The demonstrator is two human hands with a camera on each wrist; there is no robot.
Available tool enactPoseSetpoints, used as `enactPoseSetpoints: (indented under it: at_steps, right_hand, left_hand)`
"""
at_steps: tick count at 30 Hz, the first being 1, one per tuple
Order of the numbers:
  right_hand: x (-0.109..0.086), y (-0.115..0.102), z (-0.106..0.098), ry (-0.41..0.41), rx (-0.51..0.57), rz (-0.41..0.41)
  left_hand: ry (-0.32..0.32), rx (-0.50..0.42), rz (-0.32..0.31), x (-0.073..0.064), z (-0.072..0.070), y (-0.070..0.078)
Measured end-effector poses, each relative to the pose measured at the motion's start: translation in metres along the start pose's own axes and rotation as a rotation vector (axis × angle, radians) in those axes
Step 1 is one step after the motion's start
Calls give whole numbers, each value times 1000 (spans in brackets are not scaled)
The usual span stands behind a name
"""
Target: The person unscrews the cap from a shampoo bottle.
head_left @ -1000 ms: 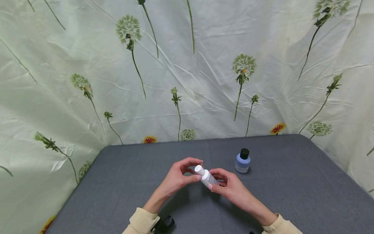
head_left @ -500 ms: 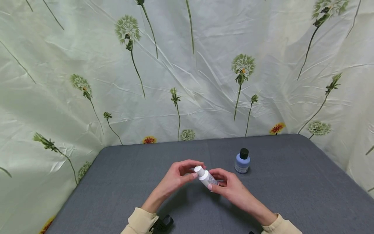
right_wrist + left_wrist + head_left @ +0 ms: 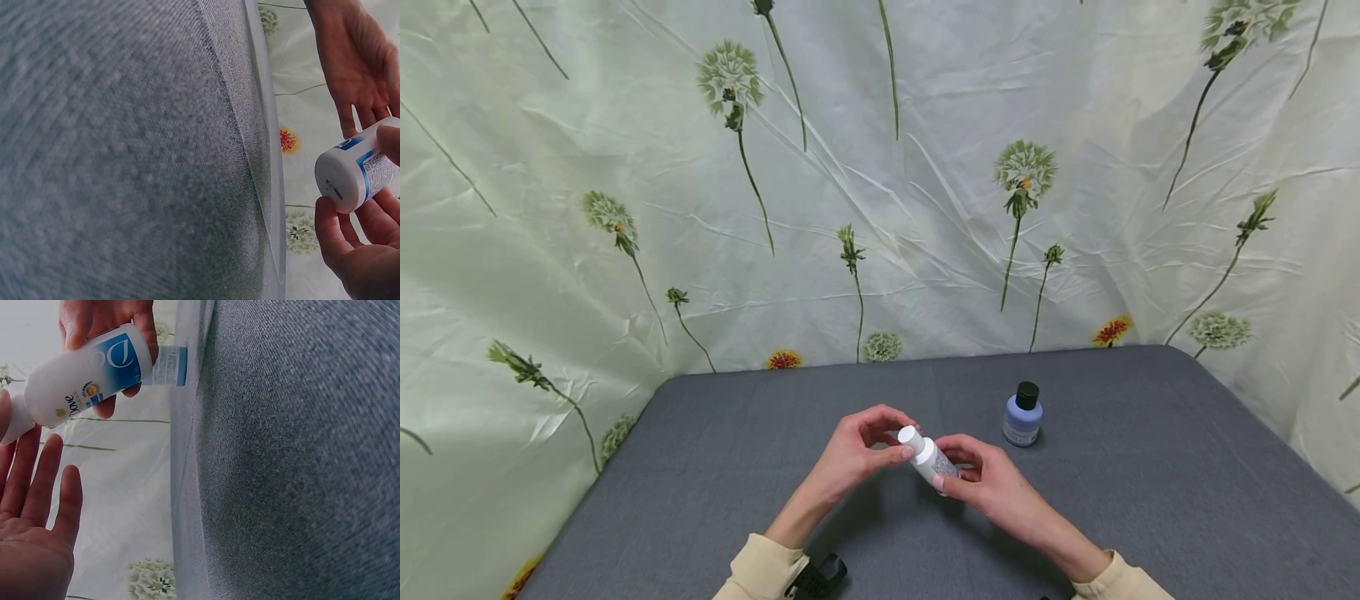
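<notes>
A small white Dove bottle with a blue label is held tilted above the table, its white cap pointing up and to the left. My right hand grips the body, thumb on the near side and fingers behind. At the cap, the left hand pinches with thumb and fingertips. The left wrist view shows the blue-and-white label and the left hand's other fingers spread straight. In the right wrist view the bottle's round base faces the camera.
A blue bottle with a black cap stands upright on the grey cloth-covered table, beyond the right hand. Behind the table hangs a pale curtain printed with flowers.
The left thumb and fingers slid a little away from the cap, then came back onto it. The right hand and the white bottle stay almost where they were.
</notes>
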State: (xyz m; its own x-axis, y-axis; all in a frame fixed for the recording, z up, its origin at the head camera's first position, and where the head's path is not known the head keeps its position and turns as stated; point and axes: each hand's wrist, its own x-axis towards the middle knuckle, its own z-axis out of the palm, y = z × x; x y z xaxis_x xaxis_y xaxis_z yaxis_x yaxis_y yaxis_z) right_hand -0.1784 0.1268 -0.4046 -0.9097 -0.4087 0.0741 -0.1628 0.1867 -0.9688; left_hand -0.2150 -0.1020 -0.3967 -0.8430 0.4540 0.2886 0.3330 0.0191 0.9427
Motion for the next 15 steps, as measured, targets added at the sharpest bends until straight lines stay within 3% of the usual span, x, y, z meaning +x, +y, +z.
enactPoseSetpoints:
  at_steps: [7,15]
  right_hand:
    - [0,0,0,-7,6,29]
    - [0,1,0,-2,-12,3]
  left_hand:
    - [-68,9,48,-1,0,1]
    - [-176,-104,61,-2,-1,2]
